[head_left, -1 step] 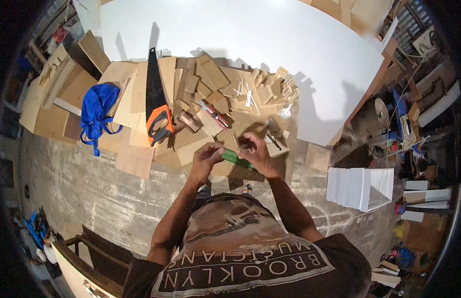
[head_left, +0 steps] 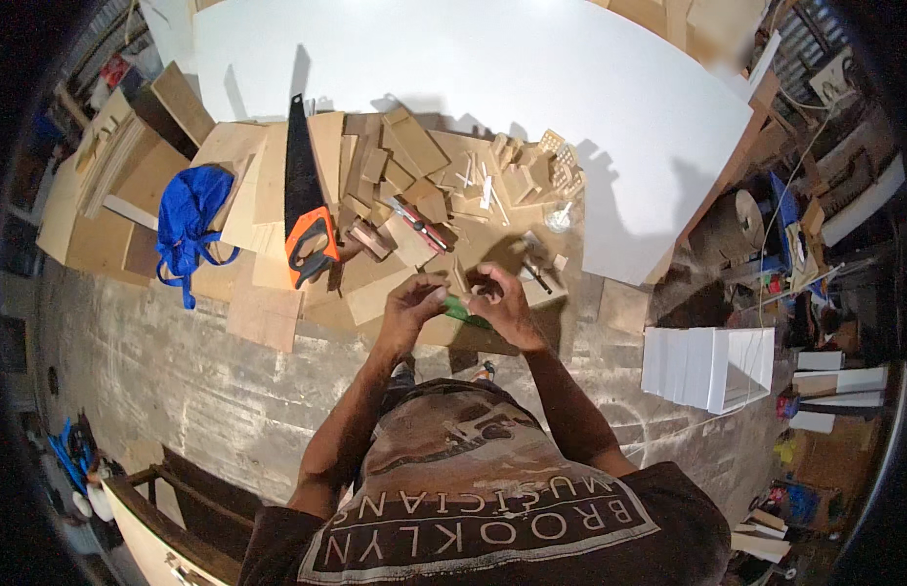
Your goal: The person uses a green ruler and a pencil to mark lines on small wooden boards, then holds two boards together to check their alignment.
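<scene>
Close in front of my body, my left hand [head_left: 412, 305] pinches one end of a small green strip-like thing [head_left: 457, 309]; its exact kind cannot be made out. My right hand [head_left: 506, 303], fingers curled, is closed at the other end of it. Parts of the green piece are hidden by the fingers. Just beyond the hands lies a red and grey utility knife [head_left: 419, 227] on a wood offcut. A dark pen-like tool [head_left: 537, 274] rests on a pale block to the right of my right hand.
A handsaw [head_left: 309, 225] with an orange and black handle lies left, beside a blue cloth bag [head_left: 192, 215]. Several wood offcuts [head_left: 414, 146] cover the work surface. Behind stands a large white panel [head_left: 453, 59]; a white box [head_left: 707, 366] sits on the floor at right.
My hands have drawn slightly closer together, and less of the green strip shows between them. Nothing else has visibly moved apart from a slight shift of the view.
</scene>
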The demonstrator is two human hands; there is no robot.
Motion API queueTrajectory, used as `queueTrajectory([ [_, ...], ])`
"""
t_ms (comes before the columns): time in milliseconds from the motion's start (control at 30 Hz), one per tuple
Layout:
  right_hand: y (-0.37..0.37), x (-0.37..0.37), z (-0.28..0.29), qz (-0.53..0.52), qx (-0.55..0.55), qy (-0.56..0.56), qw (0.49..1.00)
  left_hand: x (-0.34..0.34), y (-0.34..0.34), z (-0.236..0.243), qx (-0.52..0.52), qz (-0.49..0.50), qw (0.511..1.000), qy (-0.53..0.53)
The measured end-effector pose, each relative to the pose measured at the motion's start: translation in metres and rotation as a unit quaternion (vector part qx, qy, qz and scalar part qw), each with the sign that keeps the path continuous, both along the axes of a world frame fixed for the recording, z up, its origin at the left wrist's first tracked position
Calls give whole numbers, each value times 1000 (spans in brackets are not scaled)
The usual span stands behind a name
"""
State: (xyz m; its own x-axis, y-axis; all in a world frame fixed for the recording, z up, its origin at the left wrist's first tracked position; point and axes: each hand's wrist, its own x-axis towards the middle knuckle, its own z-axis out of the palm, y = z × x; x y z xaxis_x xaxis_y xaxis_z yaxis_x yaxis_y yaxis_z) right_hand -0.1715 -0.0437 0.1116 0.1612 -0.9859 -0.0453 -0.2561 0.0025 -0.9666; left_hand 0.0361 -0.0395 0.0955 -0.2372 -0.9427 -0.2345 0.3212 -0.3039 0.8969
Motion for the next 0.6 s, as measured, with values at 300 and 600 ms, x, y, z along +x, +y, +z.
queueTrajectory([
  [300, 30, -49, 10, 52, -187, 86, 977, -40, -6, 15, 63, -71, 991, 91],
  [600, 29, -59, 41, 114, -192, 125, 967, -44, -2, 21, 114, -174, 965, 161],
])
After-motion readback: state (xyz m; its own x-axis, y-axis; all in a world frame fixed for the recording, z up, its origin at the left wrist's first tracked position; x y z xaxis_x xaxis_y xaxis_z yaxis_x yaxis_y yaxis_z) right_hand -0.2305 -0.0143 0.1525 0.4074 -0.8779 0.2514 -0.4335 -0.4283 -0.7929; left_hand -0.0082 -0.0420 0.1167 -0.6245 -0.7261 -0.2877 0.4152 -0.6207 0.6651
